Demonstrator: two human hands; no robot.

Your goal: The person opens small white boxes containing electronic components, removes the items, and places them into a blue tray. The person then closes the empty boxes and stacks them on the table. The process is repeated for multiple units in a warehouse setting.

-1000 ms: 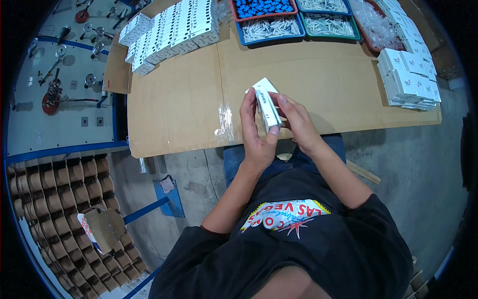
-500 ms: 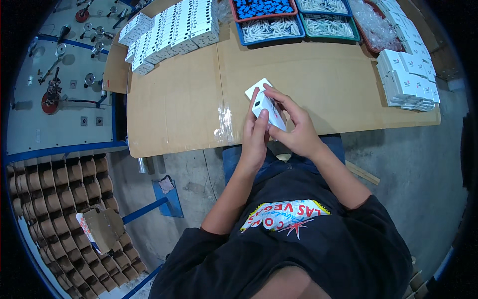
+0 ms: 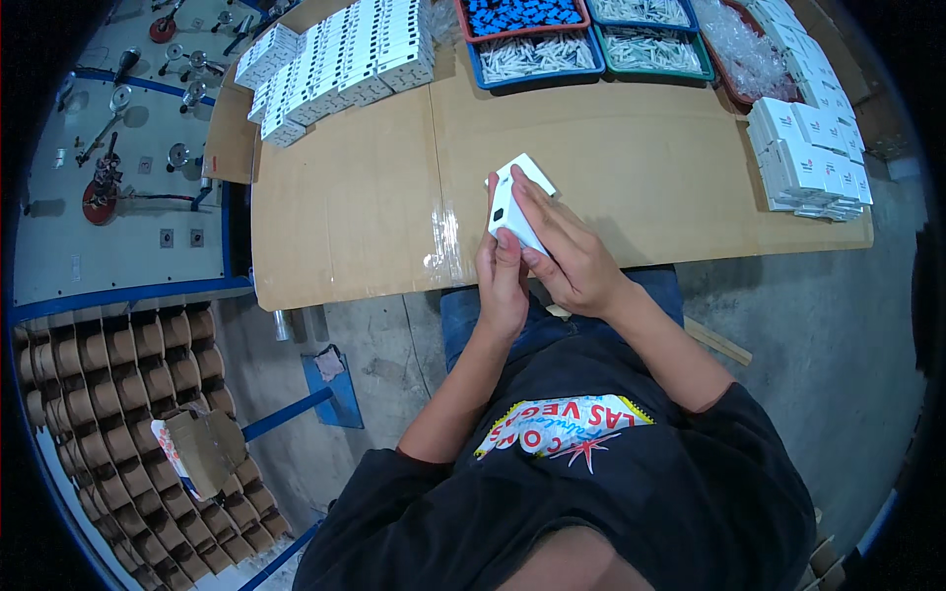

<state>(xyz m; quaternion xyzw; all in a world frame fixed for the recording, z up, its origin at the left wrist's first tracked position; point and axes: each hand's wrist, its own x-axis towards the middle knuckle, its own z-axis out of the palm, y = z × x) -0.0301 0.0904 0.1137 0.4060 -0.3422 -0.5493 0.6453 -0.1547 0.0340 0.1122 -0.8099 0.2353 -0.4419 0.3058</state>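
A small white carton [image 3: 512,225] with a dark mark on one face is held between both hands, over the near edge of the cardboard-covered table [image 3: 345,217]. My left hand [image 3: 503,281] grips its left side and near end, thumb on the near part. Pressed along its right side is my right hand [image 3: 572,246], fingers stretched forward together and thumb near the lower end. Just beyond the fingers, another white box [image 3: 533,171] shows in part; the hands hide the rest.
Rows of white cartons [image 3: 345,59] stand at the far left. Small parts fill several trays at the back: blue pieces [image 3: 512,16] and white slim pieces [image 3: 537,57]. Clear plastic bags [image 3: 744,54] and stacked white boxes [image 3: 803,163] are at the right. Cardboard dividers [image 3: 128,394] lie lower left.
My right fingers have straightened and laid themselves along the carton, covering its right side. The carton has tilted slightly and shifted a little left. The box beyond shows more on its right.
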